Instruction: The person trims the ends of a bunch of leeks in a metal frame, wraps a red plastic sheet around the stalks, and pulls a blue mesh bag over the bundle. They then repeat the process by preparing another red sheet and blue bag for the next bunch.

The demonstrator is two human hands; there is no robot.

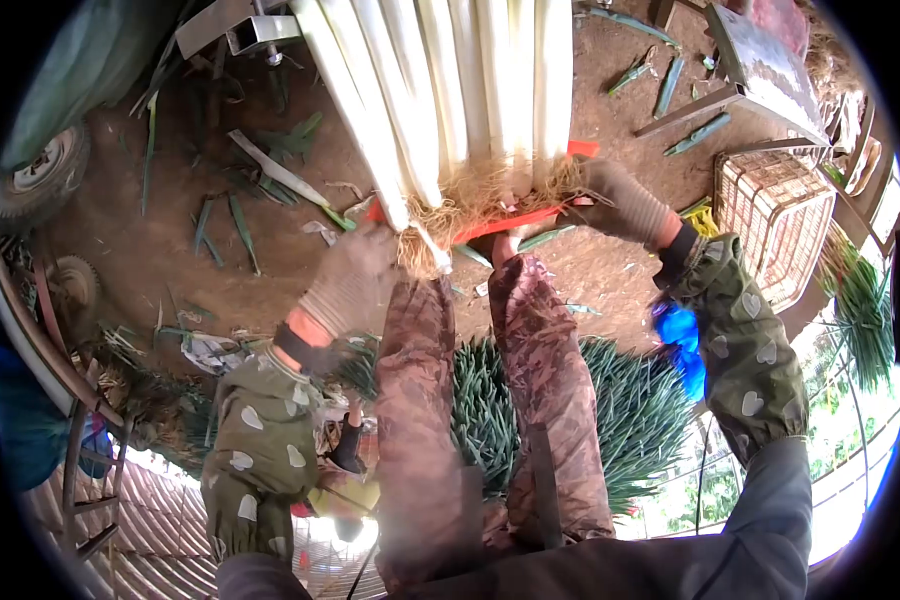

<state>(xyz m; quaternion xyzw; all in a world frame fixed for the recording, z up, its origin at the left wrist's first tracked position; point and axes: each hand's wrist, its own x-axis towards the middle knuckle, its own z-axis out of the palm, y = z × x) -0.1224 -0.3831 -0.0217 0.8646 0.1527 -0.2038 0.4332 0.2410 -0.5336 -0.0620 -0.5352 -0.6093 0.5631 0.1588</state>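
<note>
A bundle of long white leeks (445,90) lies in front of me, its stringy roots (470,205) toward me. A red strap (505,223) runs across the root ends, with bits of it showing at both sides of the bundle. My right hand (622,200), in a knitted glove, is closed on the strap at the right edge of the roots. At the left edge, my gloved left hand (350,275) is closed around the strap's other side, blurred by motion. Part of the strap is hidden beneath the roots.
Green leaf scraps (242,232) litter the dirt floor (130,265). A woven crate (775,220) and a metal stand (770,75) are on the right. A wheel (45,175) stands at left. Dense green leek tops (630,420) are around my legs; another person's arm (348,440) shows low left.
</note>
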